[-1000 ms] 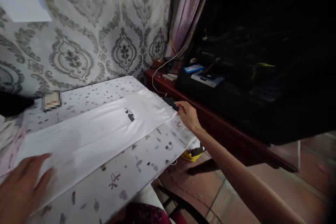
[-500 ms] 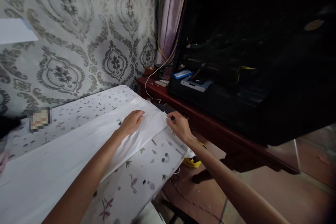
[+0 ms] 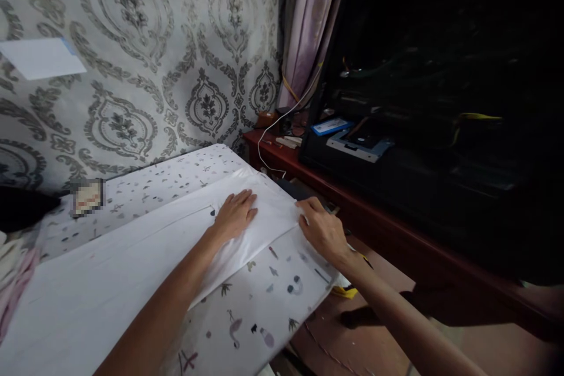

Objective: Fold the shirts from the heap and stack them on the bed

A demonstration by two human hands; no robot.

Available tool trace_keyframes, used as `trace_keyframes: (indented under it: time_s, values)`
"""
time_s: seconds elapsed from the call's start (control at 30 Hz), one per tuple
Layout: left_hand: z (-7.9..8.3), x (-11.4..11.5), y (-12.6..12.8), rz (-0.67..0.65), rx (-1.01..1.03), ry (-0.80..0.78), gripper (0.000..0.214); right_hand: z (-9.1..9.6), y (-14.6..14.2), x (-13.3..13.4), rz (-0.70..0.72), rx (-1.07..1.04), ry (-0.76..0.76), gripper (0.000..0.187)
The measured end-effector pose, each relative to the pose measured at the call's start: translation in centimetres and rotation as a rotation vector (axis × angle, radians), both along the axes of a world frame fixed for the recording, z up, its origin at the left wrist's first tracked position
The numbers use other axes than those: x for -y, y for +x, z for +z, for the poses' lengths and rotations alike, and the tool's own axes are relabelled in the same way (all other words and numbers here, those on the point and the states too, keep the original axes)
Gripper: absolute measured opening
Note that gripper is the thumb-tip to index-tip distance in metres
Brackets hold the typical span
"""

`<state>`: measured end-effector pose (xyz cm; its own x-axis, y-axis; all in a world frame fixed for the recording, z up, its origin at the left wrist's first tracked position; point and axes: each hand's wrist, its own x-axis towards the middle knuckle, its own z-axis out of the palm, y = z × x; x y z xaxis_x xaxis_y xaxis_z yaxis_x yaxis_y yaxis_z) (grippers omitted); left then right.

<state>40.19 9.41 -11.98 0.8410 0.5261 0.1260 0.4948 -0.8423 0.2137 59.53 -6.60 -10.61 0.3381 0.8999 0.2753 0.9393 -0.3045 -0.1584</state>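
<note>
A long piece of white cloth (image 3: 145,267), its kind not clear, lies across the table in a flat strip with a few creases and a small dark spot. Pressed flat on its far part is my left hand (image 3: 235,214), fingers spread. At the cloth's right end, my right hand (image 3: 324,229) is closed with the fingers curled over the edge; the fingertips are partly hidden. Underneath is a white tablecloth (image 3: 259,305) printed with flamingos and plants.
A reddish wooden desk (image 3: 370,205) stands to the right, with a large black open case (image 3: 440,70) on it. A white cable (image 3: 267,129) hangs near the curtain (image 3: 308,29). Patterned wallpaper (image 3: 176,70) backs the table. A blurred small box (image 3: 88,197) sits at the left.
My left hand has gone from curled fingers to lying flat and spread. The cloth under it looks smoother. The view has shifted, so the scene sits farther right.
</note>
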Motion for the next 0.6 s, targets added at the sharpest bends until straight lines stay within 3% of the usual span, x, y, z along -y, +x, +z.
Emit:
trace_keyframes:
  time_s: [0.13,0.23,0.4,0.6]
  values:
    - [0.5,0.9,0.0,0.021,-0.005,0.032,0.05,0.9,-1.9,-3.8,0.289,-0.13,0.102,0.035]
    - [0.6,2.2,-0.6,0.036,-0.013,0.047,0.052,0.9,-3.8,-8.5,0.481,-0.198,0.049,0.04]
    - [-0.5,4.5,-3.4,0.043,-0.016,0.015,0.062,-1.4,-5.0,-13.4,0.493,-0.13,-0.092,0.047]
    - [-0.6,7.4,-9.0,0.057,-0.029,-0.05,0.069,-4.9,-3.4,-14.5,0.521,-0.046,0.041,0.048]
